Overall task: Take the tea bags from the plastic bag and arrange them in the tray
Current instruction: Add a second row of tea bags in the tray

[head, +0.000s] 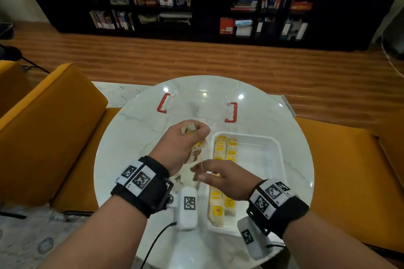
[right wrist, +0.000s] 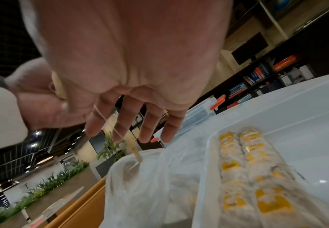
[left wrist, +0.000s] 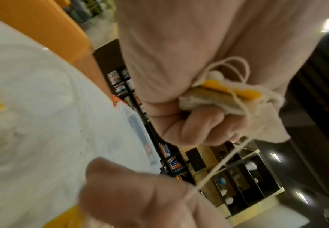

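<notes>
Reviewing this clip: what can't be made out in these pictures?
- How many tea bags the left hand grips: head view, curled fingers hide them; left wrist view, a crumpled bunch.
- What is left in the plastic bag: head view, the hands cover it; right wrist view, blurred.
- Whether the right hand pinches the string: both wrist views blurred.
- Count of bags in the tray: the right hand covers part of the rows.

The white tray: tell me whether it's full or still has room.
Still has room. The tray holds two rows of tea bags along its left side; the right part shows bare white floor.
</notes>
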`<state>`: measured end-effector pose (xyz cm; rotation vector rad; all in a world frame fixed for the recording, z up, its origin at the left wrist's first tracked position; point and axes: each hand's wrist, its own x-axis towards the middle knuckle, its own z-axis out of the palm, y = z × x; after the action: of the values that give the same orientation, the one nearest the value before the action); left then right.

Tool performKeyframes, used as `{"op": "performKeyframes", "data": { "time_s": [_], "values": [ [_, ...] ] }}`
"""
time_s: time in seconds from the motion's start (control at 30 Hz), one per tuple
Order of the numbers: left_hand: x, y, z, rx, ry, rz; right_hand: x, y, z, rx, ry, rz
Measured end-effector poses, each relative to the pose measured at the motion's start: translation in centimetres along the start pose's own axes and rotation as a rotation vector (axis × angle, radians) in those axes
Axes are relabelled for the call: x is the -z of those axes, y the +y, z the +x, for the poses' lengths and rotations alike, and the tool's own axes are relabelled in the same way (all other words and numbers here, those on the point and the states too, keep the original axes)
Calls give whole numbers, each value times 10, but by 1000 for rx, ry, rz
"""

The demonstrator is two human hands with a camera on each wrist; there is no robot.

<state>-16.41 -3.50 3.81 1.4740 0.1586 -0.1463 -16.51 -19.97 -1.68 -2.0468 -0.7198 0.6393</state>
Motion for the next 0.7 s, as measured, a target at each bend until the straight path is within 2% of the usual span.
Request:
{"op": "performKeyframes", "data": {
  "time_s": [0.17, 0.27, 0.37, 0.53, 0.63, 0.7],
  "values": [
    [5, -20, 8, 232, 99, -407, 18, -11, -8, -24, 134, 167],
    [1, -40, 6, 383, 175, -589, 28, -26, -10, 38, 207, 190],
    [-8, -60, 3, 500, 93, -760, 34, -38, -7, 57, 221, 217],
    [-16, -75, 1, 551, 28, -823, 41, -49, -6, 49, 232, 252],
    [-15, -81, 2, 558, 68, -772, 48, -53, -7, 48, 245, 271],
    [-11, -82, 4, 498, 111, -659, 53, -55, -9, 39, 249, 317]
  ]
}}
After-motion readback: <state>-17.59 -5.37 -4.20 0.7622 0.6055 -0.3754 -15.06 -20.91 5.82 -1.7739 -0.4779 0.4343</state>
